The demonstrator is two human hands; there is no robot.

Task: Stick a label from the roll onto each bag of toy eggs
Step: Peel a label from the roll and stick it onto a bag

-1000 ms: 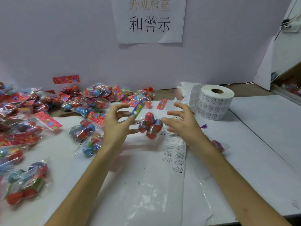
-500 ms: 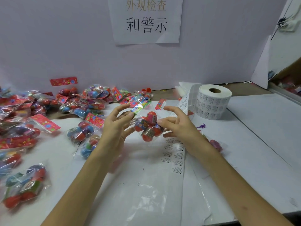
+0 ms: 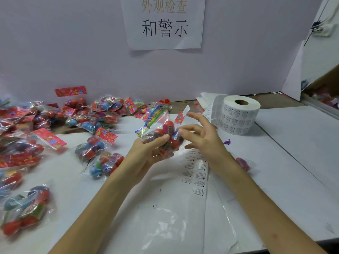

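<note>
My left hand (image 3: 146, 154) grips a clear bag of toy eggs (image 3: 165, 136) from below, above the middle of the table; its bright header card points up and left. My right hand (image 3: 203, 142) is beside the bag with fingers spread, one fingertip touching the bag's right side. A small white label (image 3: 186, 109) shows at the tip of a raised right finger; whether it sticks there I cannot tell. The white label roll (image 3: 238, 116) stands at the back right. Its printed strip (image 3: 196, 171) runs down the table under my right wrist.
Several bags of eggs (image 3: 89, 147) are heaped along the left and back of the white table (image 3: 293, 162). A small bagged red egg (image 3: 243, 163) lies right of my right wrist, with a tiny purple piece (image 3: 227, 142) beyond it. A wall with a paper sign (image 3: 165, 22) closes the back.
My left hand has closed around the bag and lifted it slightly. The right hand has let go of its pinch and spread its fingers.
</note>
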